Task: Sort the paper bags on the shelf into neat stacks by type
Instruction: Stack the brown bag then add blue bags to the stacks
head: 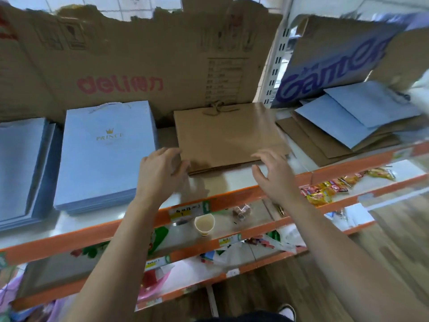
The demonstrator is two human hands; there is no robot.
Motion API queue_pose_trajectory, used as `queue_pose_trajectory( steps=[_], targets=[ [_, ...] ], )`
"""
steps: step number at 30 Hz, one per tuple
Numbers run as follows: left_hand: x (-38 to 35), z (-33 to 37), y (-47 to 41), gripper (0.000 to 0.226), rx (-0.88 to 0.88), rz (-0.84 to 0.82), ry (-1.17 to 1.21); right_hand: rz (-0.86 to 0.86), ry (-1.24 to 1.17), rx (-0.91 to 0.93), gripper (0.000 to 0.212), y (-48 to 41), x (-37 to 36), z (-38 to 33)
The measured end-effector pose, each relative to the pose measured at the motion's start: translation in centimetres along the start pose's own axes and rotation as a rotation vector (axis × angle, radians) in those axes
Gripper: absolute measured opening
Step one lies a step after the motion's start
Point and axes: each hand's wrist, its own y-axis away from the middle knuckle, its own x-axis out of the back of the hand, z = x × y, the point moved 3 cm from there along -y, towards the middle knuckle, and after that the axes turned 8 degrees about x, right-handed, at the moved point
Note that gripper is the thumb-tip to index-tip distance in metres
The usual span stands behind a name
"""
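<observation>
A brown cardboard sheet printed "deli" in pink (120, 86) stands along the back. Another cardboard sheet with blue lettering (334, 66) leans to its right. On the lower shelf (222, 216) a paper cup (204, 224) stands upright, and bright snack packets (325, 189) lie farther right.

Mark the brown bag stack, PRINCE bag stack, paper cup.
brown bag stack (227, 133), head view, top bag's middle
PRINCE bag stack (104, 163), head view, top bag below logo
paper cup (204, 231), head view, front wall

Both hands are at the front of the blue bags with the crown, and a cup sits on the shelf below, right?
Not quite. The head view shows the left hand and right hand at the front of the brown bags, not the blue bags. The cup does sit on the shelf below.
</observation>
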Motion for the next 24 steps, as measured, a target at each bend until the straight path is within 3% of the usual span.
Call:
queue_pose_trajectory(
  steps=[6, 13, 24],
  targets=[
    [-6.8, 11.7, -1.4, 0.042, -0.083, -0.082, 0.039, 0.06, -0.054, -0.08, 0.028, 2.3, 6.9, 8.7],
    [-14.7, 25.6, -1.6, 0.028, -0.148, -0.106, 0.173, 0.069, -0.037, -0.106, 0.029, 4.1, 15.2, 19.6],
    [-22.1, 34.9, -4.0, 0.027, -0.105, -0.097, 0.176, 0.057, -0.029, -0.181, 0.034, 4.4, 20.0, 31.3]
  ],
)
